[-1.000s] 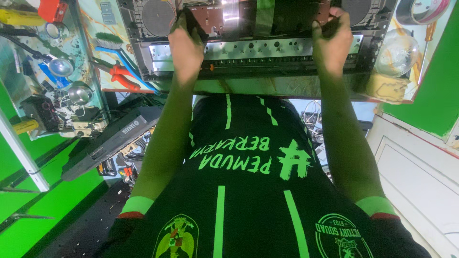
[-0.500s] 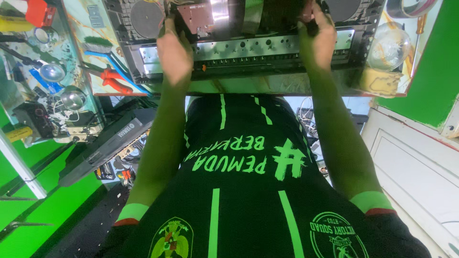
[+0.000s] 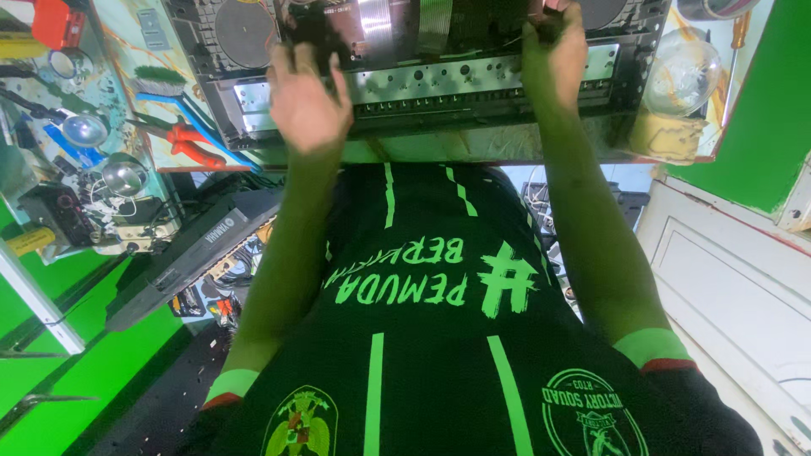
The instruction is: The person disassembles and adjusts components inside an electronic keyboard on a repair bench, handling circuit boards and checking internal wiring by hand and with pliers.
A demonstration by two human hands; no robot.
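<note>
An opened electronic unit point(image 3: 473, 84) with a silver perforated panel and a row of connectors lies at the workbench edge in front of me. My left hand point(image 3: 308, 101) rests on its left part with the fingers apart, the tips against a black component point(image 3: 314, 34). At the unit's right top, my right hand point(image 3: 553, 55) is closed around the chassis edge. Both forearms reach up from my black shirt with green stripes.
Left of the unit lie red-handled pliers point(image 3: 182, 139), a green brush point(image 3: 160, 78) and round metal parts point(image 3: 125, 173). A clear glass bulb point(image 3: 680, 72) stands at the right. A long black keyboard case point(image 3: 186, 262) leans below the bench; a white cabinet door point(image 3: 726, 287) is at right.
The view has shifted, so the unit and both hands sit higher and further left. My left hand has slid down and loosened, its fingers now spread. The right hand keeps its hold.
</note>
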